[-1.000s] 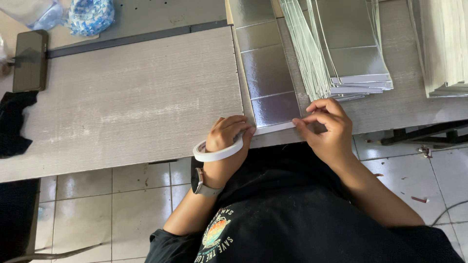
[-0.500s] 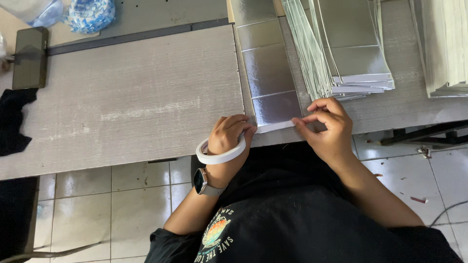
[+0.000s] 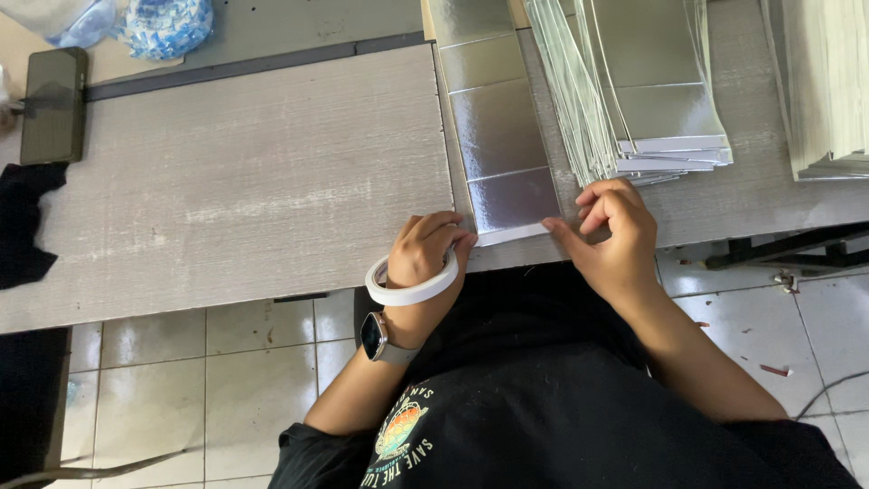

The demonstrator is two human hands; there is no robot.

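Observation:
A long silver foil-faced card (image 3: 496,136) with crease lines lies on the grey table (image 3: 253,181), its near end at the table's edge. My left hand (image 3: 425,258) holds a white roll of tape (image 3: 409,288) and touches the card's near left corner. My right hand (image 3: 611,231) presses its fingertips on the card's near right corner, where a strip of white tape runs along the near edge. A watch (image 3: 376,337) sits on my left wrist.
A fanned stack of silver cards (image 3: 634,81) lies right of the card, and a pale stack (image 3: 828,81) stands at the far right. A dark phone (image 3: 52,104), black cloth (image 3: 23,222) and a blue-white bag (image 3: 163,23) are at the left. Tiled floor below.
My left hand with the tape roll has shifted slightly toward the card's corner. My right hand's fingers have lifted a little at the right corner.

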